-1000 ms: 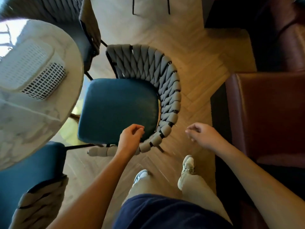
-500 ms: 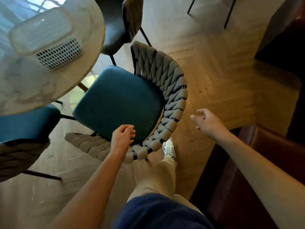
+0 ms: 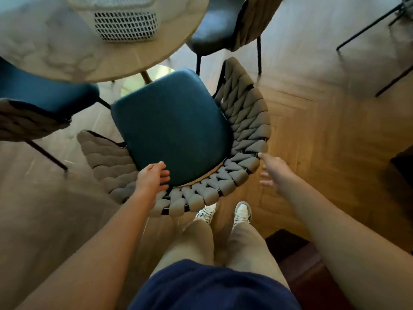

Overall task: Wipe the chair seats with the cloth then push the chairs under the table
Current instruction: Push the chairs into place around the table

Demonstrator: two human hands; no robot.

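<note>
A chair with a teal seat and a woven grey backrest stands in front of me, its front edge near the round marble table. My left hand rests over the backrest's left rear rim, fingers curled loosely at the seat's edge. With its fingers spread, my right hand has one fingertip touching the backrest's right rear rim. No cloth is in view.
A white mesh basket sits on the table. A second teal chair is tucked in at the left, a dark chair behind. Black metal legs stand far right, a brown sofa at lower right. My shoes are behind the chair.
The chair has swung round so its seat points toward the table. My right hand moved in from the side and reached the backrest. My left hand stayed on the rim.
</note>
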